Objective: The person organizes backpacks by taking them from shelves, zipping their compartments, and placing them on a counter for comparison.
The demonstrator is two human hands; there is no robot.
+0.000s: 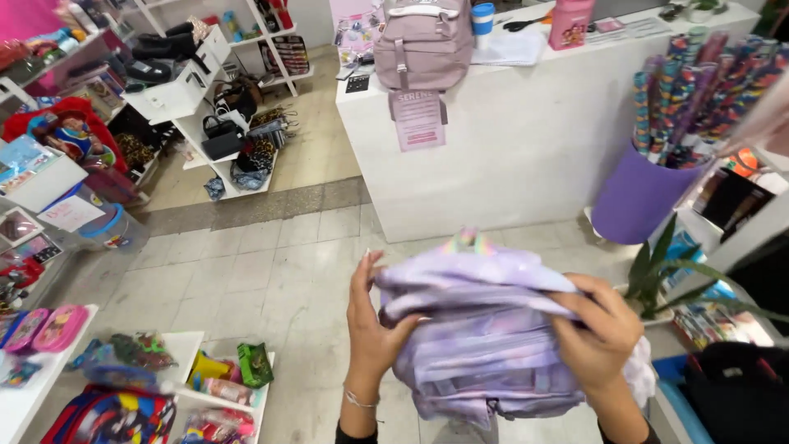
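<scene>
Backpack of soft lilac fabric with pastel marbling (485, 337) is held at chest height above the tiled floor (271, 279), grasped by the left hand (374, 329) and right hand (600, 333); inspection seems underway, and turning it requires a steady grip

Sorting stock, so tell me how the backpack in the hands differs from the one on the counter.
The held backpack is marbled lilac; the counter backpack is plain dusty pink. The held one is gripped from both sides by the left hand and right hand; the counter one stands upright, untouched, with a tag hanging. Both are pastel backpacks.
</scene>
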